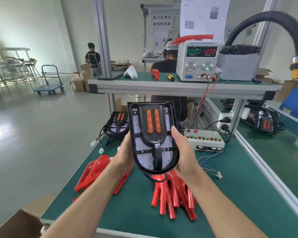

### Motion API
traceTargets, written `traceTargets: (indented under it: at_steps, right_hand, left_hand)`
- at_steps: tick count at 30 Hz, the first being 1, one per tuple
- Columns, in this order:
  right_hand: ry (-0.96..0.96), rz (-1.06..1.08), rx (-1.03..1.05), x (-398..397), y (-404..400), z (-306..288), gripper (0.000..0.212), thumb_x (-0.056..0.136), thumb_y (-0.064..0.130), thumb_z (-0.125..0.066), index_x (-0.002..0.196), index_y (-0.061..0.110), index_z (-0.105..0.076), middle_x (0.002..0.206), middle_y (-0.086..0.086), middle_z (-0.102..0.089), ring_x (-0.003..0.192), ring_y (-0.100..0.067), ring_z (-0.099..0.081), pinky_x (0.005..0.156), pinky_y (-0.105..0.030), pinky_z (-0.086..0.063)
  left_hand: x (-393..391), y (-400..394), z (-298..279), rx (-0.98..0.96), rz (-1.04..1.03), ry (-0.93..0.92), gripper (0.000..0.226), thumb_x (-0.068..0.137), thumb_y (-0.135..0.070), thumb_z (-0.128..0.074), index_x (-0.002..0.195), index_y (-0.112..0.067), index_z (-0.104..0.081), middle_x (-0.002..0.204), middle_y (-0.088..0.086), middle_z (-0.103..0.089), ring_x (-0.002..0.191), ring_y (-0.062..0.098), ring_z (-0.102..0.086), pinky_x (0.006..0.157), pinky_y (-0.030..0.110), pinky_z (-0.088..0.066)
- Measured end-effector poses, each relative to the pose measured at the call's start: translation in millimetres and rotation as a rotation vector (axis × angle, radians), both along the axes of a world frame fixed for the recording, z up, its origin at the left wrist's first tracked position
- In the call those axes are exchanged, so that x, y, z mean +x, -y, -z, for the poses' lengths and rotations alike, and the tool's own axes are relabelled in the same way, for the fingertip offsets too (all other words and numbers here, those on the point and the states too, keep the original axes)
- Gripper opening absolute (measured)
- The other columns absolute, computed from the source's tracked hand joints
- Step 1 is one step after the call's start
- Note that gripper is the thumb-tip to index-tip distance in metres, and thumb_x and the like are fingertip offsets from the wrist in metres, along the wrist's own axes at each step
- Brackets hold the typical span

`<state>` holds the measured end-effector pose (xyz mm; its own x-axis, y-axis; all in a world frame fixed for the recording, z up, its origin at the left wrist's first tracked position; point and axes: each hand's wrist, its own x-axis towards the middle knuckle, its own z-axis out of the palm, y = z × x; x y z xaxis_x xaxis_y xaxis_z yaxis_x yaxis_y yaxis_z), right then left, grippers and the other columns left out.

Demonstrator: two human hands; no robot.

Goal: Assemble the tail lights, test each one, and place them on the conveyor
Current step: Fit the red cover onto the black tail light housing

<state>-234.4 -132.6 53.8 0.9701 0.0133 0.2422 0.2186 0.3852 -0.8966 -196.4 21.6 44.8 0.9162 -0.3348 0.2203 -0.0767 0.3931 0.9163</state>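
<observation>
At centre frame, above the green bench [127,212], the tail light housing [152,136] is held face-up, tilted toward the camera, probably for inspection: amber strips and red LED dots are plainly exposed. Left hand [126,155] grips its 9 o'clock edge, fingers hidden behind; right hand [182,152] clasps the 3 o'clock edge, thumb lying along the rim. Two-sided hold keeps the part level and the face unobstructed. Red lenses [174,194] piled at 6 o'clock, more at 8 o'clock, within easy reach for fitting. Another housing [118,124] with cables waits at 10 o'clock. Test box [204,139] with coloured buttons at 3 o'clock, power supply [198,60] on the shelf at 1 o'clock. Conveyor [282,152] runs along the right, a tail light already on it; this one has no lens yet.
</observation>
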Motion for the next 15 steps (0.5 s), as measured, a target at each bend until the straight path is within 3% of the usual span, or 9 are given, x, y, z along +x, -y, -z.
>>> traceTargets:
  at_steps: [2, 4, 7, 9, 10, 12, 13, 14, 15]
  right_hand:
    - [0.031, -0.022, -0.022, -6, 1, -9, 0.063, 0.099, 0.041, -0.047, 0.143, -0.004, -0.052, 0.147, -0.026, -0.052, 0.143, -0.040, -0.044, 0.121, -0.059, -0.029]
    - [0.068, 0.027, -0.064, -7, 6, -18, 0.063, 0.098, 0.044, -0.047, 0.140, -0.002, -0.056, 0.147, -0.024, -0.054, 0.143, -0.038, -0.044, 0.121, -0.059, -0.029]
    - [0.120, 0.089, -0.180, -9, 8, -36, 0.067, 0.095, 0.051, -0.050, 0.133, -0.004, -0.060, 0.139, -0.027, -0.059, 0.136, -0.042, -0.050, 0.118, -0.059, -0.034]
    - [0.115, 0.140, -0.297, -9, 10, -39, 0.073, 0.093, 0.053, -0.049, 0.128, -0.011, -0.056, 0.136, -0.031, -0.057, 0.133, -0.045, -0.050, 0.114, -0.057, -0.037]
    - [0.118, 0.144, -0.346, -11, 13, -37, 0.069, 0.096, 0.050, -0.047, 0.127, -0.011, -0.056, 0.134, -0.028, -0.058, 0.130, -0.041, -0.051, 0.111, -0.049, -0.041]
    - [0.122, 0.126, -0.514, -22, 15, -31, 0.057, 0.103, 0.044, -0.040, 0.132, -0.002, -0.057, 0.135, -0.005, -0.062, 0.127, -0.019, -0.054, 0.099, -0.019, -0.042]
    - [0.115, 0.098, -0.604, -29, 16, -27, 0.053, 0.106, 0.043, -0.037, 0.136, 0.003, -0.056, 0.132, -0.012, -0.033, 0.122, -0.012, -0.053, 0.099, -0.012, -0.038]
    - [0.092, 0.040, -0.666, -35, 16, -22, 0.050, 0.108, 0.043, -0.035, 0.136, 0.008, -0.058, 0.123, 0.031, -0.048, 0.123, -0.008, -0.052, 0.106, -0.015, -0.034]
    - [0.068, -0.005, -0.710, -40, 15, -16, 0.051, 0.109, 0.045, -0.033, 0.133, 0.009, -0.059, 0.135, -0.003, -0.061, 0.126, -0.015, -0.053, 0.112, -0.028, -0.035]
  left_hand:
    - [-8, 6, -1, -0.063, 0.004, -0.020, 0.057, 0.108, -0.037, -0.022, 0.119, -0.025, -0.076, 0.127, 0.004, -0.071, 0.121, 0.023, -0.065, 0.104, 0.044, -0.050]
    - [-16, 7, -10, -0.118, -0.012, -0.012, 0.061, 0.108, -0.048, -0.019, 0.133, -0.020, -0.067, 0.139, 0.012, -0.063, 0.133, 0.031, -0.056, 0.115, 0.052, -0.040]
    - [-33, 7, -27, -0.142, 0.066, -0.029, 0.081, 0.098, -0.071, -0.015, 0.138, -0.020, -0.063, 0.144, 0.013, -0.058, 0.138, 0.031, -0.051, 0.117, 0.049, -0.038]
    - [-45, 6, -34, -0.147, 0.130, -0.005, 0.079, 0.100, -0.069, -0.019, 0.146, -0.014, -0.054, 0.150, 0.016, -0.052, 0.141, 0.034, -0.046, 0.117, 0.050, -0.038]
    - [-52, 4, -37, -0.141, 0.157, -0.010, 0.074, 0.102, -0.065, -0.026, 0.148, -0.013, -0.051, 0.151, 0.017, -0.050, 0.142, 0.035, -0.045, 0.118, 0.052, -0.036]
    - [-59, -5, -38, -0.159, 0.194, -0.040, 0.064, 0.101, -0.058, -0.044, 0.145, -0.013, -0.054, 0.149, 0.016, -0.052, 0.140, 0.036, -0.047, 0.117, 0.053, -0.037]
    - [-63, -11, -34, -0.181, 0.215, -0.069, 0.064, 0.098, -0.058, -0.050, 0.143, -0.013, -0.056, 0.148, 0.017, -0.054, 0.139, 0.036, -0.049, 0.115, 0.052, -0.040]
    - [-67, -15, -28, -0.212, 0.251, -0.117, 0.068, 0.096, -0.061, -0.052, 0.143, -0.012, -0.056, 0.148, 0.018, -0.053, 0.139, 0.037, -0.049, 0.114, 0.053, -0.041]
    - [-73, -17, -22, -0.234, 0.263, -0.170, 0.073, 0.095, -0.065, -0.050, 0.145, -0.011, -0.054, 0.149, 0.020, -0.052, 0.139, 0.039, -0.047, 0.114, 0.055, -0.039]
